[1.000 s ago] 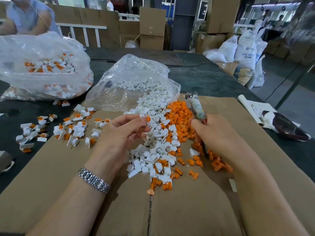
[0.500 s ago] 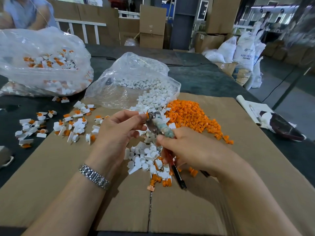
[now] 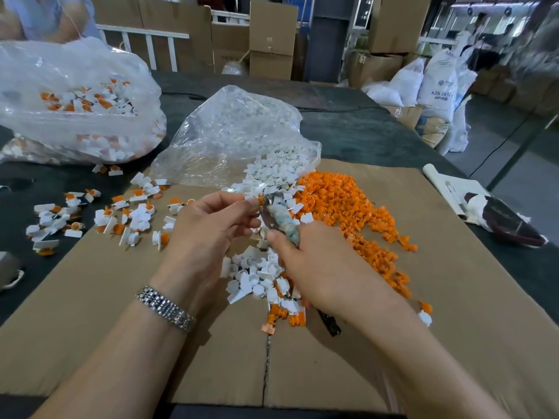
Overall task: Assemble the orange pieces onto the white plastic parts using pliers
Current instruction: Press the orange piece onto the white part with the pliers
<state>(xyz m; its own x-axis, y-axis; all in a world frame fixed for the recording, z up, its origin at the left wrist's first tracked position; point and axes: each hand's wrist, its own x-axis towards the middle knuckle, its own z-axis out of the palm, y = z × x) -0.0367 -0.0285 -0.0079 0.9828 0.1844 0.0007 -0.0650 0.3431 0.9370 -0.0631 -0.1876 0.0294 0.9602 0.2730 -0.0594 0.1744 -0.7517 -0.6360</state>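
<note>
The left hand [image 3: 208,225] is pinching a white part [image 3: 252,201]; the right hand [image 3: 317,267] is gripping the pliers [image 3: 279,219], pressing an orange piece [image 3: 260,198] on. Next probably needs a firm squeeze.

Only readable print I'm seeing is on the white sack [image 3: 438,86] sitting in the back right: it's showing "ADS" in dark letters with a small logo above, and the rest is coming out too blurry to read.
</note>
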